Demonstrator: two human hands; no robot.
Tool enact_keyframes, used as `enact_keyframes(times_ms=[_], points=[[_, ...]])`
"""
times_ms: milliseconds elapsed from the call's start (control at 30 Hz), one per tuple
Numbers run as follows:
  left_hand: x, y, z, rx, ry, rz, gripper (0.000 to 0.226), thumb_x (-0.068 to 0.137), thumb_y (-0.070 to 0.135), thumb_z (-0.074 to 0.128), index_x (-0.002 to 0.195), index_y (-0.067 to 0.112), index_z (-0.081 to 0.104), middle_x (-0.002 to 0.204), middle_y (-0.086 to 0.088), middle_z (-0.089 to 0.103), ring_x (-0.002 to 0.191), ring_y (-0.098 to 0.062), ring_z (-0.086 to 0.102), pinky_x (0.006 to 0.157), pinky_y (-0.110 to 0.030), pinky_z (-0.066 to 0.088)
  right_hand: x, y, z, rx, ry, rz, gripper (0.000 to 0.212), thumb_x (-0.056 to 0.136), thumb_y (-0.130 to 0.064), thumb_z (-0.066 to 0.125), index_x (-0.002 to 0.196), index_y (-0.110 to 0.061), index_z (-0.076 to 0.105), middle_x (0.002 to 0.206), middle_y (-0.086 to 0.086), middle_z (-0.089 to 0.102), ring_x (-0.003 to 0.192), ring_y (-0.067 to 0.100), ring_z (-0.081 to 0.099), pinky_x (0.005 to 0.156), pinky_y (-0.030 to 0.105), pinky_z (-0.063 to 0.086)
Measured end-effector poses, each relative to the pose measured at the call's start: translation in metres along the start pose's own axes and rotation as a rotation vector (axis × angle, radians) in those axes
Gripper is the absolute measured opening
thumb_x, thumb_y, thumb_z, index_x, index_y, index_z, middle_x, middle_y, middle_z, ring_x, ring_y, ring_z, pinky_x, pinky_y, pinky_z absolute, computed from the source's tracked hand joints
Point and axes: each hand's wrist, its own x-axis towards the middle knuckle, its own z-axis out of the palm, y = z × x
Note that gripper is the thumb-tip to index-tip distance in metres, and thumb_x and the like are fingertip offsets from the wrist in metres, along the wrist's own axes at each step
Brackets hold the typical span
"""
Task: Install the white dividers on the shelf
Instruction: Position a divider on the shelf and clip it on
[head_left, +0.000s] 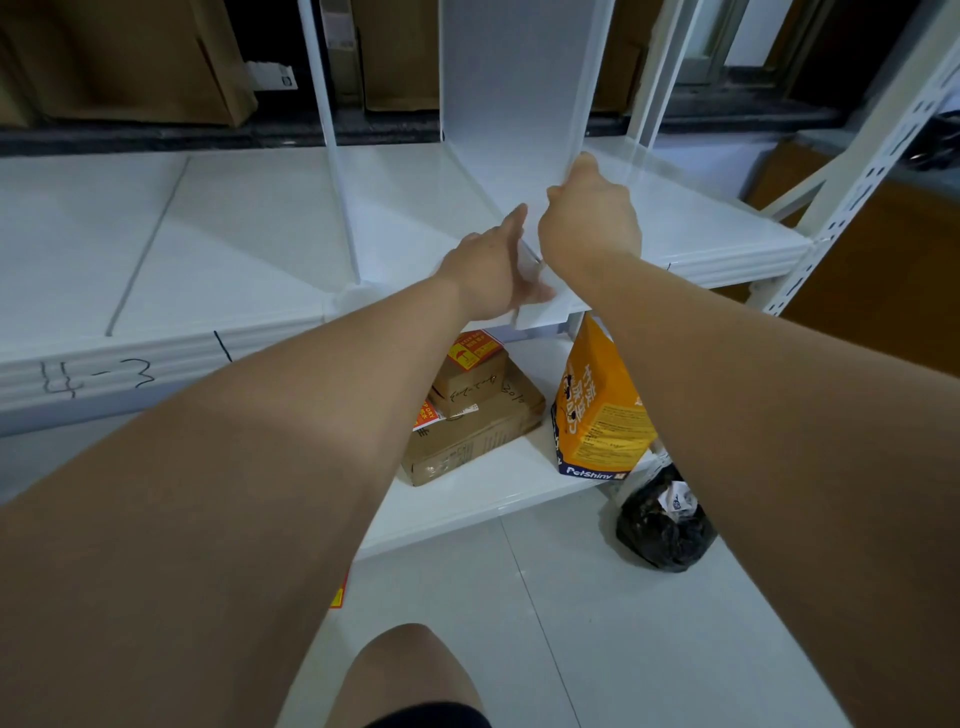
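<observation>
A white divider (511, 93) stands upright on the white shelf (244, 223), running from the back to the front lip. My right hand (589, 218) grips the divider's lower front edge, thumb up against its right face. My left hand (491, 265) presses flat with fingers together against the divider's left side near its base, where a front tab (545, 312) hangs over the shelf lip. Another white divider (337, 171) stands upright to the left. A third one (657, 73) stands to the right.
The shelf lip carries handwritten "4-3" (98, 376). On the lower shelf sit stacked cardboard boxes (472, 415) and an orange bag (597, 410). A black plastic bag (662, 519) lies on the tiled floor. A perforated shelf upright (862, 171) rises at right. My knee (410, 670) shows below.
</observation>
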Motion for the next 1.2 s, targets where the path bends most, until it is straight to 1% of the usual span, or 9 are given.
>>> enact_keyframes(times_ms=[67,233,467,600,700,833,967,1067,1200], points=[[-0.003,0.002,0.003,-0.035,0.02,-0.02,0.09,0.082,0.04,0.065,0.151,0.024,0.009,0.137,-0.018,0.049,0.118,-0.035,0.053,0.102,-0.044,0.044,-0.002,-0.001,0.0,0.002,0.001,0.009,0.027,0.099,-0.021,0.043,0.125,-0.014,0.043,0.113,0.011,0.063,0.104,0.03,0.062,0.096,0.043,0.049],[-0.004,0.006,0.0,-0.006,0.033,-0.051,0.089,0.084,0.039,0.063,0.151,0.02,0.008,0.132,-0.021,0.051,0.114,-0.038,0.055,0.099,-0.045,0.046,-0.004,-0.003,-0.003,-0.037,-0.005,0.005,0.027,0.099,-0.019,0.04,0.125,-0.013,0.043,0.11,0.01,0.065,0.108,0.029,0.06,0.106,0.047,0.039],[0.004,-0.002,0.008,0.13,0.016,-0.008,0.071,0.076,0.061,0.05,0.134,0.02,0.043,0.116,-0.005,0.065,0.107,-0.031,0.058,0.09,-0.043,0.05,-0.001,0.0,-0.003,0.029,-0.062,0.044,0.025,0.102,-0.018,0.033,0.122,-0.009,0.045,0.115,0.016,0.059,0.105,0.034,0.059,0.082,0.041,0.047],[0.007,-0.004,0.013,0.172,0.059,0.025,0.058,0.086,0.053,0.05,0.136,0.024,0.041,0.111,-0.008,0.067,0.104,-0.031,0.057,0.087,-0.044,0.05,0.007,0.0,-0.009,0.162,-0.154,0.095,0.031,0.099,-0.024,0.035,0.116,-0.006,0.053,0.114,0.015,0.061,0.101,0.032,0.061,0.085,0.039,0.052],[0.005,-0.004,0.011,0.155,0.062,0.017,0.064,0.088,0.05,0.052,0.145,0.031,0.03,0.118,-0.01,0.063,0.112,-0.031,0.055,0.093,-0.044,0.048,0.013,0.0,-0.017,0.251,-0.273,0.153,0.034,0.094,-0.029,0.039,0.107,-0.006,0.059,0.103,0.014,0.067,0.085,0.027,0.063,0.074,0.034,0.052],[0.003,-0.001,0.012,0.251,0.086,0.057,0.058,0.09,0.049,0.049,0.141,0.025,0.035,0.108,-0.01,0.066,0.107,-0.031,0.057,0.088,-0.045,0.051,0.02,0.0,-0.021,0.137,-0.41,0.154,0.023,0.089,-0.01,0.046,0.096,0.001,0.065,0.101,0.018,0.071,0.093,0.032,0.068,0.08,0.036,0.057],[0.0,0.001,0.01,0.307,0.109,0.072,0.05,0.091,0.046,0.047,0.136,0.023,0.041,0.109,-0.008,0.067,0.108,-0.031,0.056,0.088,-0.044,0.052,0.026,-0.007,-0.024,0.076,-0.481,0.119,0.028,0.093,-0.005,0.045,0.114,0.002,0.061,0.122,0.021,0.062,0.089,0.026,0.054,0.075,0.033,0.048],[-0.003,0.003,0.011,0.297,0.116,0.059,0.05,0.091,0.046,0.047,0.136,0.024,0.042,0.112,-0.007,0.066,0.112,-0.029,0.054,0.089,-0.043,0.051,0.026,-0.005,-0.024,0.076,-0.526,0.118,0.035,0.091,0.0,0.044,0.122,0.002,0.06,0.121,0.021,0.062,0.095,0.028,0.057,0.088,0.038,0.051],[-0.001,0.002,0.011,0.231,0.121,0.049,0.039,0.089,0.045,0.051,0.12,0.022,0.054,0.107,-0.005,0.066,0.106,-0.028,0.056,0.088,-0.044,0.05,0.024,-0.003,-0.019,0.045,-0.531,0.102,0.035,0.091,0.002,0.04,0.119,0.009,0.06,0.114,0.029,0.064,0.1,0.037,0.065,0.082,0.039,0.055]])
